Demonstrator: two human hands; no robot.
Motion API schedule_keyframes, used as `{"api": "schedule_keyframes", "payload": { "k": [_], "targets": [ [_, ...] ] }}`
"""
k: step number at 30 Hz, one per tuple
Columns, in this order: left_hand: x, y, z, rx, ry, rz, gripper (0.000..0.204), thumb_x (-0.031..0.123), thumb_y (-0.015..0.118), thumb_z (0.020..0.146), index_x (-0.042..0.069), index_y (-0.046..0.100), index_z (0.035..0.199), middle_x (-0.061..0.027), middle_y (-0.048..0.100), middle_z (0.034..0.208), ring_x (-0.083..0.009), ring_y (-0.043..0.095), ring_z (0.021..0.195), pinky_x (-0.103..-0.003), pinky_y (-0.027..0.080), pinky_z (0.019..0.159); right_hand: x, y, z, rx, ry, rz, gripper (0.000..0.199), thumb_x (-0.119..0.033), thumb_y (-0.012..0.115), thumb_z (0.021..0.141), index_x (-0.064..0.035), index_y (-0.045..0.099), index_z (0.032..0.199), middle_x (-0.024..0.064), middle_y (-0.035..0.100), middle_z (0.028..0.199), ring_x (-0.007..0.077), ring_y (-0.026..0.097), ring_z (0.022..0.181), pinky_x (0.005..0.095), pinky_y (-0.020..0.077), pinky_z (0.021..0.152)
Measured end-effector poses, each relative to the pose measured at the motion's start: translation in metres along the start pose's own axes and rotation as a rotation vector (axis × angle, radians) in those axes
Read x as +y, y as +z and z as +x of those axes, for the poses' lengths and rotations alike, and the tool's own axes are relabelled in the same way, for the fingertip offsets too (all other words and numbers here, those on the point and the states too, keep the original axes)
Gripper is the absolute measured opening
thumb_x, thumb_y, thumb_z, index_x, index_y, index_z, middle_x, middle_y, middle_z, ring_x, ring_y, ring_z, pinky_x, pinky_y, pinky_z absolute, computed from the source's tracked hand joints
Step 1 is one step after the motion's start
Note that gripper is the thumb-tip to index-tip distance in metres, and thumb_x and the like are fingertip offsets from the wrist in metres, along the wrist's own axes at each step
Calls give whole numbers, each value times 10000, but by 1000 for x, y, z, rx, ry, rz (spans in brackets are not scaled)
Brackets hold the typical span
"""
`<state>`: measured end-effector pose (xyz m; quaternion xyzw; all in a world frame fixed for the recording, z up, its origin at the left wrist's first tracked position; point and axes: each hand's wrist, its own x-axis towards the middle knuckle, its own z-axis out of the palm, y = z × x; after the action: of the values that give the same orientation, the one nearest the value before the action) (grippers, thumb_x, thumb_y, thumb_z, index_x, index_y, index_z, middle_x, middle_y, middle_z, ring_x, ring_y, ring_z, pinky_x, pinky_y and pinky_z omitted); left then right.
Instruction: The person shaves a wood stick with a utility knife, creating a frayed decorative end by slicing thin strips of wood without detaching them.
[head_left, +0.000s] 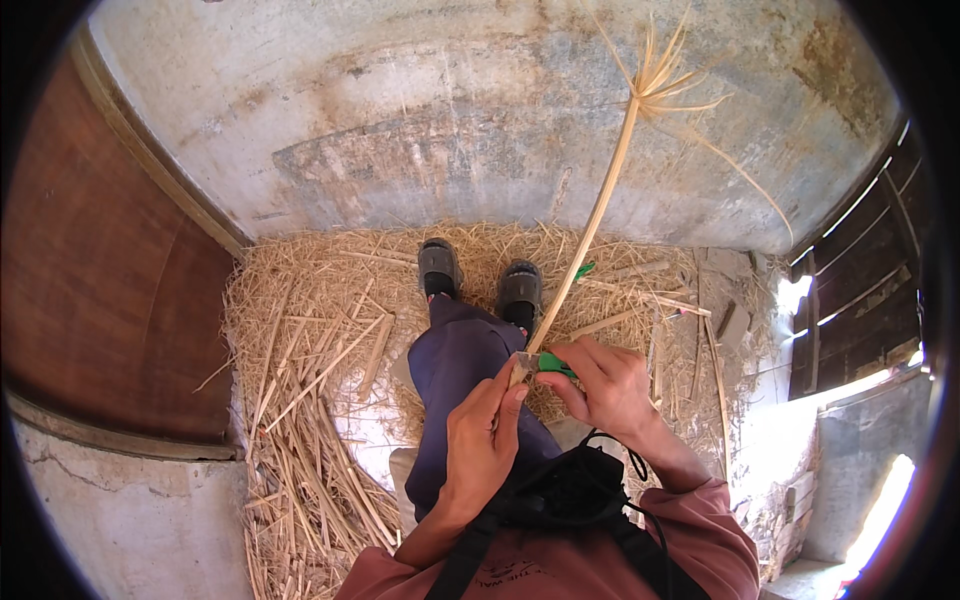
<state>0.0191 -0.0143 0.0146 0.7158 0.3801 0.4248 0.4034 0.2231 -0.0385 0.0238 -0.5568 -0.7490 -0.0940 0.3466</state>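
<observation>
Item: left hand [480, 440], closed around the near end of a long pale cane [590, 225].
Right hand [605, 385], clamped on a green-handled knife [545, 362] touching that end.
Step, judged: trimming the cane's butt; next cut wants a steady grip.
Beyond: sandalled feet [480, 275], straw litter [310, 360], concrete wall [450, 130].

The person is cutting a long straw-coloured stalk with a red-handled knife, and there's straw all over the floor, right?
Nearly. The head view shows the knife in the right hand has a green handle, not red. The left hand grips the long stalk, and straw covers the floor.
</observation>
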Motion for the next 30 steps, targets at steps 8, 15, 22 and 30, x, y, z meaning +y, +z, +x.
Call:
{"api": "schedule_keyframes", "payload": {
  "k": [8,15,22,30],
  "targets": [
    [2,-2,-2,-2,-56,20,340,88,638,1119,-18,701,1436,-116,613,829,-180,553,689,-336,451,649,12,-2,6,39,90,14,294,-354,838,968,-91,774,1084,48,746,903,257,742,674,372,561,554],
    [-2,-5,-10,-47,-68,74,349,96,639,1123,-45,686,1439,-139,618,821,-206,565,652,-368,463,614,35,-6,10,87,169,-5,276,-325,837,978,-77,775,1083,61,773,919,275,740,643,373,561,546],
    [-9,-7,-17,-48,-68,96,351,101,640,1123,-56,681,1434,-166,638,836,-243,602,650,-384,491,618,38,-2,7,56,148,28,264,-313,835,980,-79,773,1086,56,770,914,269,738,638,372,558,543],
    [-9,-12,-23,-37,-73,103,345,103,647,1120,-52,689,1425,-169,640,831,-243,607,650,-384,488,617,41,3,6,69,136,30,257,-306,833,983,-77,779,1086,66,770,913,275,741,644,378,564,553]
  ]
}}
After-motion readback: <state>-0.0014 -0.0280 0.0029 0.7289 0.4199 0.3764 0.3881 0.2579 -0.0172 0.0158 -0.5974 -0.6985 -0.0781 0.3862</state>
